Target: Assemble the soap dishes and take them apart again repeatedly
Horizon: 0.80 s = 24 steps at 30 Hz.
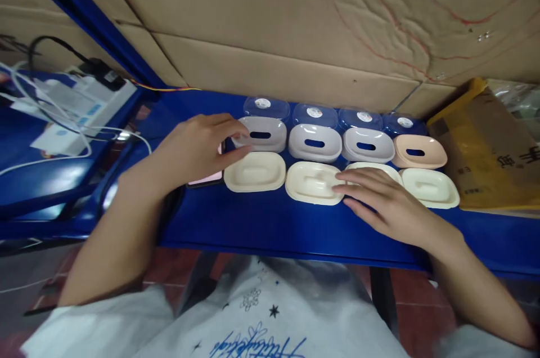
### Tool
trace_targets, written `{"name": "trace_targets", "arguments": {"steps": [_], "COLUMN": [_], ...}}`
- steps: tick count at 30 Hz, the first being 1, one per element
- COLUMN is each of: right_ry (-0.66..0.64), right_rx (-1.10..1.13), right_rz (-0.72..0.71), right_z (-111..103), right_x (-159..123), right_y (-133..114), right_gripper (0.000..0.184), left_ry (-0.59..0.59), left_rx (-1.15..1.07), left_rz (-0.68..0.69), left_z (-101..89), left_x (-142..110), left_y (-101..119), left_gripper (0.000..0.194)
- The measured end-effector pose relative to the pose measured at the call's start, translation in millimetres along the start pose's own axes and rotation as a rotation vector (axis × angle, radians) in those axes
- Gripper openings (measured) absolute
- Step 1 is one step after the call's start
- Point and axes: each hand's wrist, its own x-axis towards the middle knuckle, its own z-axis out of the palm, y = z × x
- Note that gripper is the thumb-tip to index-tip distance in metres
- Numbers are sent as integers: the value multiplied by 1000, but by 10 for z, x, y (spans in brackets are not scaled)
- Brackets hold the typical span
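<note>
My left hand (205, 147) is at the left end of a pale grey oval dish with a slot (274, 135). Its thumb and index finger are apart and bent round that end; whether they press on it is unclear. In front lies a cream oval piece with a raised middle (255, 172). My right hand (379, 200) has its fingers stretched out, tips at the right end of a second cream piece (310, 182). It partly covers a third cream piece (371, 168). Another cream piece (431, 188) lies farther right.
More slotted dishes, grey (314, 152) and peach (422, 161), form the middle row. Behind them are clear lids with round stickers (314, 119). A phone (206, 179) lies by my left wrist. A carton (493, 150) stands right; a power strip with cables (97, 107) lies left.
</note>
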Motion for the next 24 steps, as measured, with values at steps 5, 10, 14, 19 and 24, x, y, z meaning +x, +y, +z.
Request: {"name": "trace_targets", "arguments": {"steps": [5,10,14,19,24], "right_ry": [-84,-219,-361,-377,-187], "right_rx": [-33,-70,-95,-131,-100], "right_rz": [-104,-98,-8,17,5], "right_z": [24,248,480,606,405], "right_x": [797,1734,2207,2333,2240], "right_y": [48,185,228,236,177], "right_gripper": [35,60,88,92,75], "left_ry": [-145,-315,-332,-306,-279], "left_rx": [-9,-65,-45,-121,-151], "left_rz": [61,45,63,49,18], "left_z": [111,203,203,254,233], "left_x": [-162,-236,-219,-200,-178], "left_y": [4,-23,0,-42,-135], "left_gripper": [49,56,45,39,45]}}
